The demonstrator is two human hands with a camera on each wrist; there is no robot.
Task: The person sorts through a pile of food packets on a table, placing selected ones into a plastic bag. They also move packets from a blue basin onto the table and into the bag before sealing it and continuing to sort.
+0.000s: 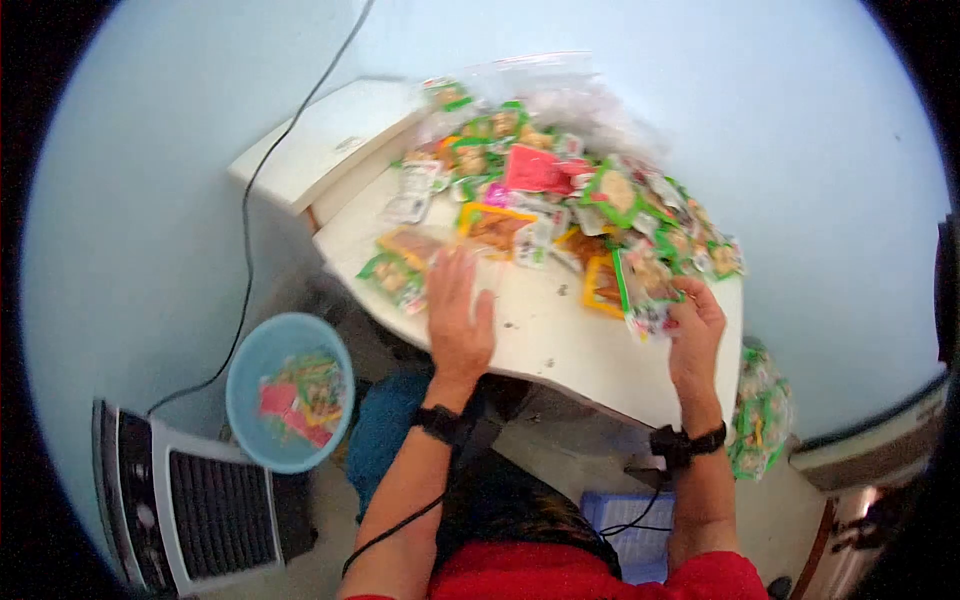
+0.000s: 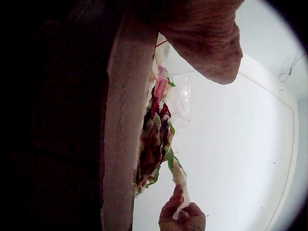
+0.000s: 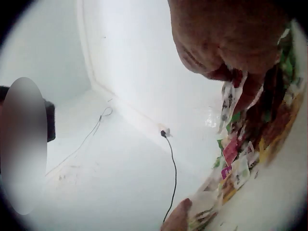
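My right hand [image 1: 697, 325] pinches a green-edged clear snack packet [image 1: 648, 278] by its side, over the right part of the white table. In the left wrist view that packet [image 2: 178, 173] stands up from between the thumb and fingers of the right hand [image 2: 183, 214]. My left hand [image 1: 460, 318] is stretched out near the table's front edge, fingers straight, fingertips right at a yellow-edged packet [image 1: 408, 244]. Just left of these fingertips lies a green packet [image 1: 392, 280]. A yellow packet with brown food [image 1: 497, 228] lies beyond the left hand.
A heap of mixed snack packets [image 1: 540, 170] and a large clear bag [image 1: 590, 105] cover the back of the table [image 1: 545, 325]. On the floor stand a blue bucket [image 1: 240, 400] with packets inside, a bag of green packets [image 1: 760, 415] and a blue basket [image 1: 640, 545]. A black cable [image 1: 247, 220] hangs at left.
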